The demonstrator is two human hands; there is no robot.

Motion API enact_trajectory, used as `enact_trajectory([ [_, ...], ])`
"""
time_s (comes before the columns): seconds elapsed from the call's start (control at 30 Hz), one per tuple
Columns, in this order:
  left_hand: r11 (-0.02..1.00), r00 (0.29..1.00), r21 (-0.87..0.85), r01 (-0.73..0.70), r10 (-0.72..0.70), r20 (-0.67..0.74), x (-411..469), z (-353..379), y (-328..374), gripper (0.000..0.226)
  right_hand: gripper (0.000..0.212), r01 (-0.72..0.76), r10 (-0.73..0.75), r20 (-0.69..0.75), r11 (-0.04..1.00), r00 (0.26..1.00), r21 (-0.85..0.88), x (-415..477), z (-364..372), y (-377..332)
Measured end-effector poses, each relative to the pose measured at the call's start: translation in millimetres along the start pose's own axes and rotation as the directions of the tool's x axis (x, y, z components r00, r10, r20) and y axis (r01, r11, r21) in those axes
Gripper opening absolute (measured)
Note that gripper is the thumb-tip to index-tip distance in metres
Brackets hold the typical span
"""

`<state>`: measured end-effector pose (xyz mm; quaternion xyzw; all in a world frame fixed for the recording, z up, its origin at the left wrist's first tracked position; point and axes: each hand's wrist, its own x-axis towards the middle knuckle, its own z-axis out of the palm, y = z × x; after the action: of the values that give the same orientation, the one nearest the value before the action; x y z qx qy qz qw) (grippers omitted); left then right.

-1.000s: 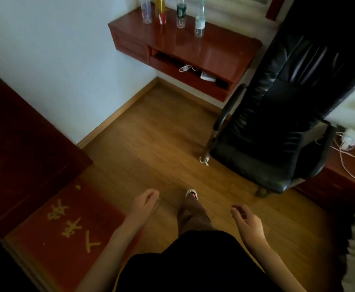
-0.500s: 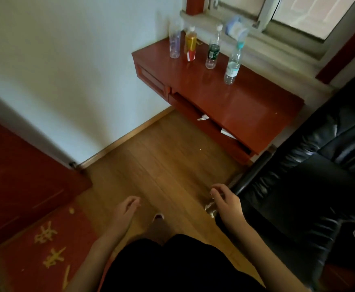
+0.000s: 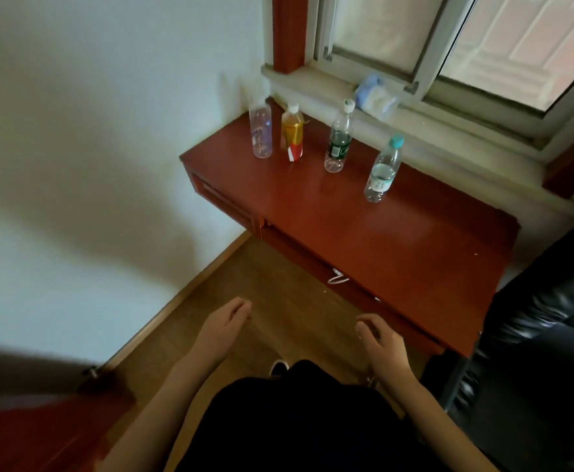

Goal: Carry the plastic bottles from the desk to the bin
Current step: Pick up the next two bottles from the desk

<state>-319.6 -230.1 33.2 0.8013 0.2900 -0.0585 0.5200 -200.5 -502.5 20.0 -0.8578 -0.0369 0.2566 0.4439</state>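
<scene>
Bottles, four clear plastic cylinders upright along glossy red table far edge, left hand and right hand near, fingers loosely curled, empty, over wood floor.

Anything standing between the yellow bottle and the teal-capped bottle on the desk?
Yes: in the head view the green-labelled bottle stands between the yellow bottle and the teal-capped bottle.

Red desk under window. On desk, four upright bottles along far edge: clear bottle nearest wall corner, yellow-labelled bottle just beside, green-labelled bottle, blue-capped bottle. Left hand and right hand before desk, empty, fingers loosely curled. Black chair beside desk's right end.
</scene>
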Motion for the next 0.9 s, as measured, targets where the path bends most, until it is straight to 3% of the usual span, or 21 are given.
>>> enact_trajectory([
  [0.23, 0.977, 0.974, 0.099, -0.189, 0.174, 0.143, 133, -26, 63, 0.02, 0.013, -0.098, 0.107, -0.129, 0.993, 0.986, 0.072, 63, 0, -37],
  [0.5, 0.987, 0.955, 0.051, -0.153, 0.135, 0.265, 242, -4, 96, 0.019, 0.018, -0.145, 0.169, -0.222, 0.982, 0.96, 0.12, 156, -15, -60],
  [0.6, 0.983, 0.955, 0.071, -0.169, 0.146, 0.258, 283, 0, 120, 0.018, 0.021, -0.076, 0.12, -0.304, 0.985, 0.945, 0.152, 200, -27, -77],
  [0.7, 0.984, 0.966, 0.061, -0.168, 0.152, 0.208, 326, -1, 151, 0.039, 0.044, -0.008, 0.054, -0.395, 0.993, 0.917, 0.116, 246, -42, -92],
  [0.9, 0.998, 0.975, -0.011, -0.068, 0.069, 0.209, 418, 13, 194, 0.077, 0.089, -0.056, 0.149, -0.453, 0.975, 0.879, 0.213, 325, -64, -107],
])
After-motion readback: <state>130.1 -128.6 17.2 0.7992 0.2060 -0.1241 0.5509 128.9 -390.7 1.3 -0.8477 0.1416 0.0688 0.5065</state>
